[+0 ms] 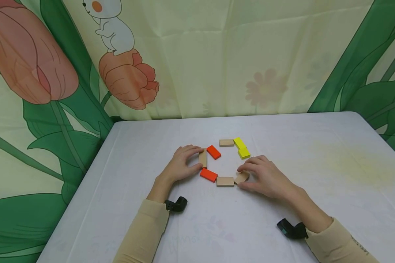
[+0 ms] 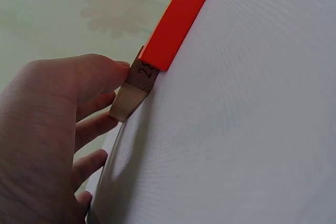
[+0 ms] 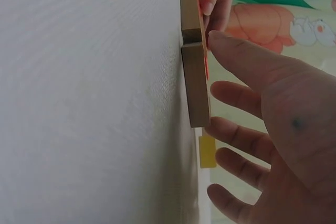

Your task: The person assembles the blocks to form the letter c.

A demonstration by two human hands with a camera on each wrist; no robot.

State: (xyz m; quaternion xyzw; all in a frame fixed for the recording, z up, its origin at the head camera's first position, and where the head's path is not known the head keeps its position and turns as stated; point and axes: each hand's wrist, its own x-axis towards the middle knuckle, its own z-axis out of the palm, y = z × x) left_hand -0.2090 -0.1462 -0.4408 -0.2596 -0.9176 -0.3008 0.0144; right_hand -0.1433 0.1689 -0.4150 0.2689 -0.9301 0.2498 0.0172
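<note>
My left hand pinches a plain wooden block lengthwise, thumb at its near end and fingertips at its far end. In the left wrist view, handwritten digits show on that block's darker face, beside a red block. On the other side, my right hand holds another plain wooden block set at a slant, between thumb and fingers. Its corner comes close to a wooden block lying straight along the near side. A red block bridges from there toward the left hand's block.
A second red block lies angled by the left fingertips. Farther back are a wooden block and two yellow blocks, all in a loose ring on the white-covered table. A patterned curtain hangs behind the table.
</note>
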